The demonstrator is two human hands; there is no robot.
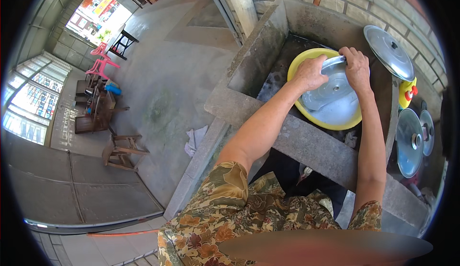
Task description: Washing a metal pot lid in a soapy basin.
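Both my hands are over a yellow plastic basin (pixel 293 68) that stands in a concrete sink (pixel 258 57). My left hand (pixel 311 72) grips the upper left rim of a round metal lid (pixel 323 86), thumb on its face. On the upper right of the same rim, my right hand (pixel 356 68) has its fingers curled over the edge. The lid leans in the basin with a small round fitting at its centre. Its lower part dips into whitish soapy water (pixel 339 111).
Another metal lid (pixel 390 52) rests on the sink's right wall. Beyond that wall are a yellow bottle (pixel 407 93), a glass lid (pixel 409 142) and a smaller lid (pixel 427 133). A cloth (pixel 196 141) and a wooden stool (pixel 124 151) are on the floor at left.
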